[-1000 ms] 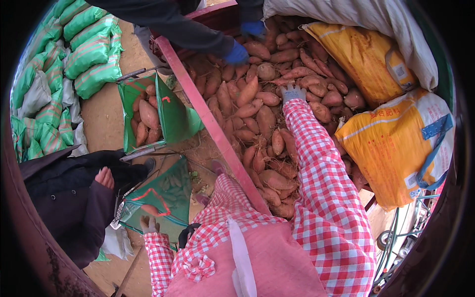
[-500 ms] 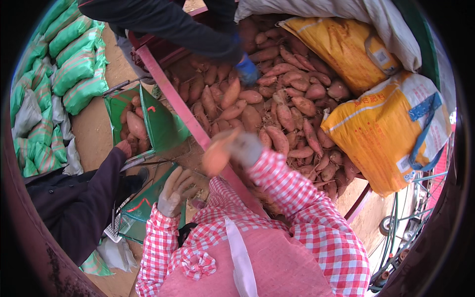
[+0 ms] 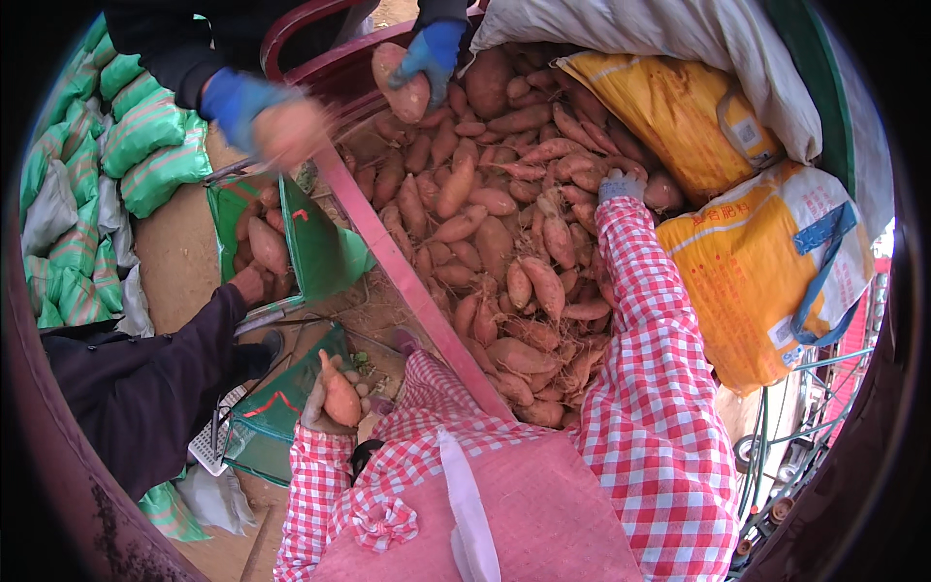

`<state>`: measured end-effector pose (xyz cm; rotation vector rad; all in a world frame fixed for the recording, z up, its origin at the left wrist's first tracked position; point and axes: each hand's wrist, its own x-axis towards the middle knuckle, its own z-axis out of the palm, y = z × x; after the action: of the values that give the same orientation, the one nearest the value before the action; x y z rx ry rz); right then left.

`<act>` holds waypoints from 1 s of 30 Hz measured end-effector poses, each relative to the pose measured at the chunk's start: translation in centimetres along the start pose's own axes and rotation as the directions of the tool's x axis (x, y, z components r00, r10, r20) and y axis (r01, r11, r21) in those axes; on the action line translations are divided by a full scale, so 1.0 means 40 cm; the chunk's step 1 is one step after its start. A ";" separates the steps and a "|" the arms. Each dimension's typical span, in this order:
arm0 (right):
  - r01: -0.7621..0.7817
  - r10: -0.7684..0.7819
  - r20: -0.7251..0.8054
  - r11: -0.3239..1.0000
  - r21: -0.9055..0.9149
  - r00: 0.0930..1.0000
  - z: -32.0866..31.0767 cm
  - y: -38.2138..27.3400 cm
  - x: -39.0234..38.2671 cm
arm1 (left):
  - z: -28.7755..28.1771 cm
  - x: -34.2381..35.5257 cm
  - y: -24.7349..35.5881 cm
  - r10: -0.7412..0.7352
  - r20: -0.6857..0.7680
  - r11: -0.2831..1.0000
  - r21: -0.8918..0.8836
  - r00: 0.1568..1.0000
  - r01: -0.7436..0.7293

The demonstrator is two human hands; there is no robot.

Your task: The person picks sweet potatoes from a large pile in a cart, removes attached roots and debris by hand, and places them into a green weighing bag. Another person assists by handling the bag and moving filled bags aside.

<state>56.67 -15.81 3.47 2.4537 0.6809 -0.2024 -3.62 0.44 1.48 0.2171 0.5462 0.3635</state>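
My left hand (image 3: 320, 405), in a pale glove at lower centre, holds an elongated sweet potato (image 3: 341, 393). My right hand (image 3: 621, 186), gloved in grey, reaches onto the large heap of sweet potatoes (image 3: 519, 291) near the yellow sacks; its bent fingertips are too unclear to tell whether they grip one. A pink rail (image 3: 388, 262) borders the heap. Below my left hand stands a green mesh container (image 3: 291, 427) with a few potatoes inside.
Across the heap, a co-worker's blue-gloved hands (image 3: 432, 53) hold sweet potatoes. Another person's hand (image 3: 250, 283) touches a filled green container (image 3: 330, 252). Stacked green sacks (image 3: 145, 145) line the left; yellow sacks (image 3: 747, 281) and a white sack (image 3: 718, 39) line the right.
A potato passed from my right hand's side to my left hand, which now holds it; my right hand returned to the heap. The co-worker's hands rose holding potatoes.
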 end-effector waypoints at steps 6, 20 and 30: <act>0.189 -0.161 -0.109 0.669 0.719 0.981 -0.176 -0.136 -0.226 | 0.072 0.014 0.011 0.119 0.053 0.987 0.107 0.991 -0.124; 0.537 -0.283 -0.484 0.150 0.830 0.828 -0.247 -0.342 -0.334 | -0.012 -0.019 -0.034 0.015 0.259 0.998 0.051 0.966 -0.029; -0.303 0.372 -0.207 0.905 0.300 0.905 0.005 0.042 0.146 | -0.267 -0.340 0.082 0.250 -0.714 0.925 -0.024 0.654 -0.379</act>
<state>62.54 -14.63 2.46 2.8378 0.3299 0.1852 -21.11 -0.80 -0.10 -0.0112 1.2433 0.8543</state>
